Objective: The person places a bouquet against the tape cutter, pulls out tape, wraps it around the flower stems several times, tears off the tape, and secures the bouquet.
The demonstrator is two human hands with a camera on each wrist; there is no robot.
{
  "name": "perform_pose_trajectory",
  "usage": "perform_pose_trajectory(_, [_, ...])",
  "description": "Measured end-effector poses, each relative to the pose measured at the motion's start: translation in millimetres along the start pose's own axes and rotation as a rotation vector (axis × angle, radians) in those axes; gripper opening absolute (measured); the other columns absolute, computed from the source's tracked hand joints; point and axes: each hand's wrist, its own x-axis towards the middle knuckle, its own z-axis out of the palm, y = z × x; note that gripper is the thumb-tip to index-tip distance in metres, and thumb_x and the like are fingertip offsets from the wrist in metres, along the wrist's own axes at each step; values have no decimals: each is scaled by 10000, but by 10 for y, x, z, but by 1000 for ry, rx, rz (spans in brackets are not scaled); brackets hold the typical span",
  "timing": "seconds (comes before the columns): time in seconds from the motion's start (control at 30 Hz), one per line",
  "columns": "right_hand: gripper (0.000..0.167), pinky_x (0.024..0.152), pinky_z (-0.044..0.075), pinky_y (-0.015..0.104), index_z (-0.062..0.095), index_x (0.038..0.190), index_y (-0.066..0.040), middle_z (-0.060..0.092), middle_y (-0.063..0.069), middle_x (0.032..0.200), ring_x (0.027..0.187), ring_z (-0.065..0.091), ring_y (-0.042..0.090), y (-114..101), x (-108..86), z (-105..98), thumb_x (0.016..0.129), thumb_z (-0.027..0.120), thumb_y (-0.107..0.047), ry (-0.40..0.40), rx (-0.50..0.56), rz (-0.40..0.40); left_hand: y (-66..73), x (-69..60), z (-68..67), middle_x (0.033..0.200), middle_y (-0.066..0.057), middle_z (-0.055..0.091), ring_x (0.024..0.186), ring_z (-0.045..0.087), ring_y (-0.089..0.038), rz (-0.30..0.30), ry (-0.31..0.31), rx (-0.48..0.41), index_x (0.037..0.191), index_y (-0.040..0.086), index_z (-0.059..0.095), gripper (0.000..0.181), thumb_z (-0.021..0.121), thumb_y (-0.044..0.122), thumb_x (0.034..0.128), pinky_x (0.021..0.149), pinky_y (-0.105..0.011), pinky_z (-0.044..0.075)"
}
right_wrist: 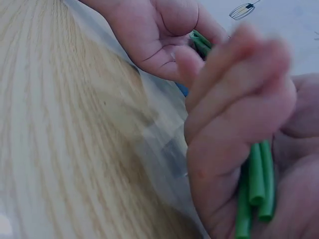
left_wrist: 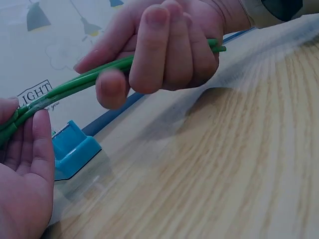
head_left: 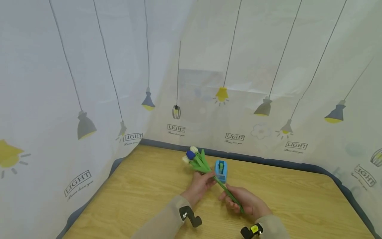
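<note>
A small bunch of artificial tulips, two whitish heads and one blue, lies slantwise across both hands in the head view. My left hand pinches the green stems just below the leaves. Lower down, my right hand has its fingers curled round the stems, whose cut ends stick out of the palm in the right wrist view. What looks like clear tape wraps the stems beside the left fingertips in the left wrist view. A blue tape dispenser stands just behind the stems.
The wooden table has a dark blue edge at the back. Pale curtains printed with lamps surround it. A clear sheet covers part of the tabletop in the right wrist view.
</note>
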Motion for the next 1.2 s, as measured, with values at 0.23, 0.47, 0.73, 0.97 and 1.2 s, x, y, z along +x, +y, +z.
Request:
perform_pose_trajectory(0.23, [407,468,267,179,529,892,-163,352,-111,644,511,263,24,-68,-12,26,1162,376,-426,29,-100,-28,6,8,4,977,-4,689,841,696,-113,-12,24,-4,1313,-43,572,400,740,72,968,794,-247,630])
perform_pose_trajectory(0.47, [458,481,293,216,516,827,-108,391,-76,618,495,275,76,-130,21,110,1170,369,-373,209,-430,-106,35,-32,-2,1027,-24,702,913,715,-145,9,52,-31,1228,24,602,283,723,112,988,868,-293,632])
perform_pose_trajectory(0.73, [411,587,371,278,583,769,-78,425,-27,634,584,383,133,-187,58,302,1137,488,-234,558,-981,-180,77,-71,15,1037,-41,718,918,728,-142,2,89,-51,1247,25,570,318,734,133,997,905,-299,636])
perform_pose_trajectory(0.97, [278,632,456,335,666,862,-115,498,-42,660,628,472,128,-212,57,398,1104,571,-213,694,-1264,-203,79,-79,23,1089,-81,734,902,731,-118,2,89,-46,1300,-12,540,362,719,124,1016,875,-262,634])
perform_pose_trajectory(1.2, [381,514,380,250,614,790,-93,478,-47,602,528,421,106,-167,59,354,1131,495,-216,526,-1056,-219,76,-76,25,1072,-61,691,880,709,-106,10,97,-36,1294,3,518,296,652,84,1042,828,-236,620])
